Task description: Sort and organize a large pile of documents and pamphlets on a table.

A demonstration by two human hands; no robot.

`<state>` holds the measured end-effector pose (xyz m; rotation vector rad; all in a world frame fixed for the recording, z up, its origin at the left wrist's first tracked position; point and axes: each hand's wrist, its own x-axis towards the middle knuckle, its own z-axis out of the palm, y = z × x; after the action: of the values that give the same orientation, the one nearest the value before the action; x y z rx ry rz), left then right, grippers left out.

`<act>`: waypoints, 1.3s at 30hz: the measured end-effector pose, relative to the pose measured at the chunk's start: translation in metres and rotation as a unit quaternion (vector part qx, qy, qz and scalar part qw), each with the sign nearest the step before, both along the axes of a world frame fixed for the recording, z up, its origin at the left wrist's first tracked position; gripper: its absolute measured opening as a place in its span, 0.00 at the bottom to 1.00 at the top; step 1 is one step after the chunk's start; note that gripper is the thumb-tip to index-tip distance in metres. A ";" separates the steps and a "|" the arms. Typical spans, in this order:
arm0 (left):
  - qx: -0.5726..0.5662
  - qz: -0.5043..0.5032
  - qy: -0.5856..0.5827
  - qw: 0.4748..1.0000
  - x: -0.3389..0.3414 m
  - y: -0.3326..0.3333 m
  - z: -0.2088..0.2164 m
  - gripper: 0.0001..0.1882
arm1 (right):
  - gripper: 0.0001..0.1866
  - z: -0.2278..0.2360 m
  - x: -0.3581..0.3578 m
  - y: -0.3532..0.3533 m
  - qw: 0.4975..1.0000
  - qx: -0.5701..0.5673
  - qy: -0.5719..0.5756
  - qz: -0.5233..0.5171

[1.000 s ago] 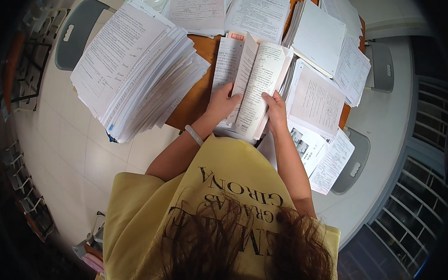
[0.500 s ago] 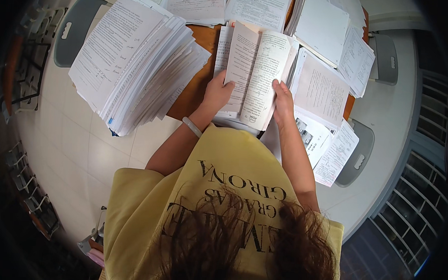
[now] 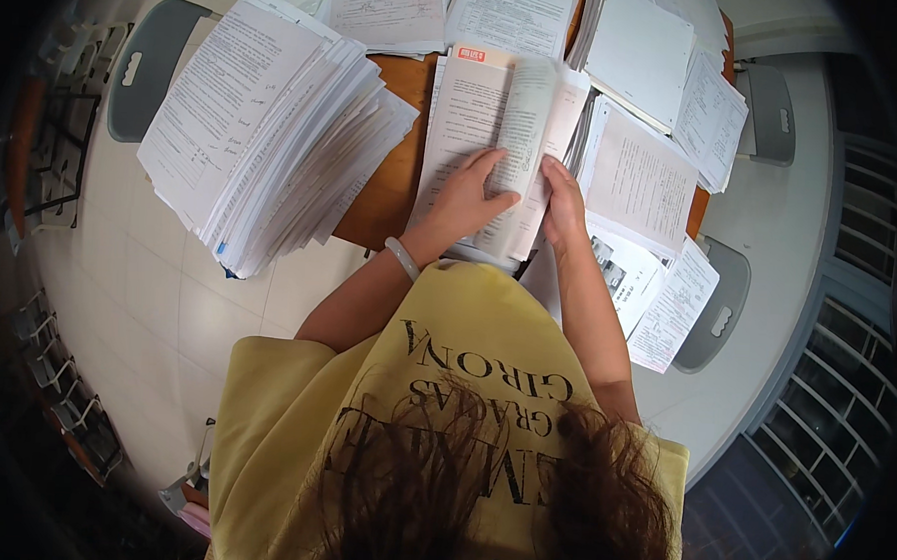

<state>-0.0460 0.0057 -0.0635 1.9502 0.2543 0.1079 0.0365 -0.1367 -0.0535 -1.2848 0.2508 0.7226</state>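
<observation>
An open booklet [image 3: 461, 110] of printed pages lies in front of me, with a small red mark at the top of its left page. A curled leaf [image 3: 526, 108] stands up near its middle. My left hand [image 3: 470, 196], wearing a pale bangle [image 3: 402, 259], rests across the left page. Its thumb and fingers are apart, touching the curled leaf. My right hand [image 3: 564, 203] grips the right edge of the booklet, thumb on top; its other fingers are partly hidden.
A tall, fanned stack of papers [image 3: 275, 132] stands to the left. More printed sheets [image 3: 385, 12] lie at the back. Stacked papers [image 3: 641, 178] and a white folder-like sheet [image 3: 639, 53] fill the right side of the brown table [image 3: 398, 183]. Grey chairs [image 3: 158, 62] flank it.
My left hand has moved from the booklet's left edge rightward onto its middle. The leaves have turned, so a different left page shows. My right hand stays at the right edge.
</observation>
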 end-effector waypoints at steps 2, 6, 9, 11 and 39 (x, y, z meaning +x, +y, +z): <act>-0.002 -0.005 0.012 1.000 0.001 -0.002 0.000 0.34 | 0.13 -0.014 0.002 -0.005 0.999 0.000 -0.037 0.039; 0.003 0.007 0.029 1.000 0.001 0.001 -0.001 0.35 | 0.14 0.002 0.000 0.007 0.999 -0.008 -0.029 0.027; -0.001 0.005 0.023 1.000 0.001 0.000 -0.002 0.35 | 0.15 0.000 0.000 0.007 0.999 -0.020 -0.027 0.039; -0.002 0.004 0.021 1.000 0.001 -0.001 -0.003 0.35 | 0.16 -0.010 0.001 0.003 0.998 -0.015 -0.041 0.039; -0.442 0.106 0.116 0.883 -0.006 0.021 0.000 0.19 | 0.14 -0.005 -0.002 0.008 0.983 -0.114 -0.141 0.023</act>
<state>-0.0516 0.0264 -0.0637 1.0110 0.5655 -0.0946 0.0346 -0.1291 -0.0584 -1.5975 0.0753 0.5529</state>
